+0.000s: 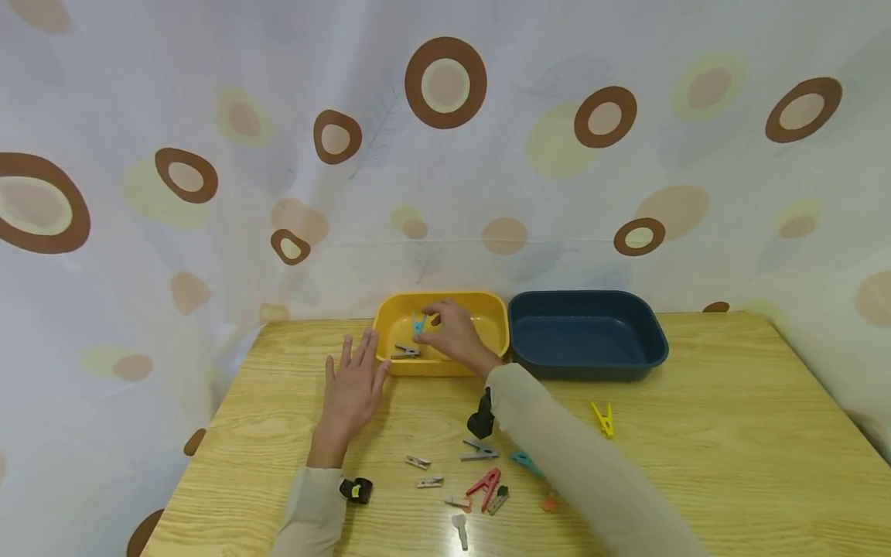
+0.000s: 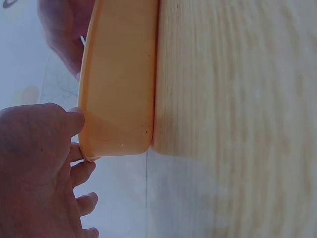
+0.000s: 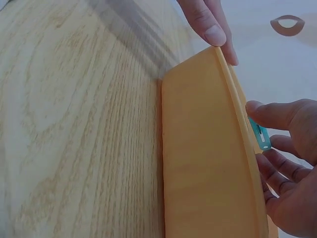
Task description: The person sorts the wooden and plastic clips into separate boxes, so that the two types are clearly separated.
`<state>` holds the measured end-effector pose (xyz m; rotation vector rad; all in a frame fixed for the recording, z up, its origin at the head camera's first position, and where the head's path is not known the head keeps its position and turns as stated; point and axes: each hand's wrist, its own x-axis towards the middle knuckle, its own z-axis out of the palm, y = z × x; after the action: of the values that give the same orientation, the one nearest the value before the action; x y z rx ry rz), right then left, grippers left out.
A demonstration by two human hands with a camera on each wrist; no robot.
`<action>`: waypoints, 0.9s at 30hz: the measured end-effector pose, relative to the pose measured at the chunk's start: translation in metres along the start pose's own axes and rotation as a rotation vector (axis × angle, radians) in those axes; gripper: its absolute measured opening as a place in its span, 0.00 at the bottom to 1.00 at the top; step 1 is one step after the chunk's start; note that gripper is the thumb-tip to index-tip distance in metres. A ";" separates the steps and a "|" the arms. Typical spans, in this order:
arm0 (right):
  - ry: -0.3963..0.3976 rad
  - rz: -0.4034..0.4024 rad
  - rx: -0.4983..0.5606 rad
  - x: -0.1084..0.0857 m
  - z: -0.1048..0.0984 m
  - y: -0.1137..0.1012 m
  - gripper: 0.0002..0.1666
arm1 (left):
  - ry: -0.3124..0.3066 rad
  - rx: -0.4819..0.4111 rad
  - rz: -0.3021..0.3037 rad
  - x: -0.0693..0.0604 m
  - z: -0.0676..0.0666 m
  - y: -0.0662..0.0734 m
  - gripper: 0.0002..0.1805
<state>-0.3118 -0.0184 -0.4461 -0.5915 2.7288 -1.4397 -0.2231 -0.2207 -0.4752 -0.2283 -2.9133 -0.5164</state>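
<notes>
Head camera: we see a person's right hand [image 1: 454, 329] over a yellow bin [image 1: 435, 370] on a wooden counter [image 1: 703, 402], its grip grasping a light-blue clothespin [image 1: 418, 326] within the bin's rim. Thumb and index finger stand a little apart, with the light-blue clothespin between their tips; from the right wrist we see the thumb at one end of it and a finger near the other, the remaining fingers bent just beside the bin's edge. How firmly the piece is pinched, we cannot tell. At the bin's left end, the left hand [image 1: 353, 391] lies with its grip released, fingers long and slightly spread; up close, from the left wrist, we see the thumb touching the near rim and a finger set against the outer side at the corner. Gray clothespins [image 1: 407, 352] rest on the bin floor, toward the front wall. Just beside the yellow bin, to the right, we find a dark-blue bin [image 1: 585, 371]. In front of the bins, more pieces lie scattered across the counter: a yellow clothespin [image 1: 604, 422] off to the right, a gray clothespin [image 1: 482, 451] nearer the middle, a teal clothespin [image 1: 525, 463] partly hidden by the right sleeve [image 1: 585, 456], and a red clothespin [image 1: 486, 486] among small wooden clips [image 1: 429, 482]. Behind it all we see a white cloth [image 1: 508, 31] with brown rings [image 1: 414, 83].
</notes>
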 end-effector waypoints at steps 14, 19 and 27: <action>-0.008 0.030 0.026 0.022 0.031 -0.006 0.30 | -0.015 0.015 -0.026 -0.005 -0.006 -0.009 0.34; -0.026 0.032 0.027 0.024 0.041 -0.010 0.30 | -0.014 0.011 -0.028 -0.007 -0.006 -0.012 0.35; -0.023 0.055 0.046 0.025 0.043 -0.012 0.30 | -0.004 0.020 -0.005 -0.004 -0.006 -0.010 0.35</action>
<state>-0.3236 -0.0668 -0.4573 -0.5239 2.6641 -1.4694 -0.2200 -0.2323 -0.4739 -0.2194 -2.9222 -0.4883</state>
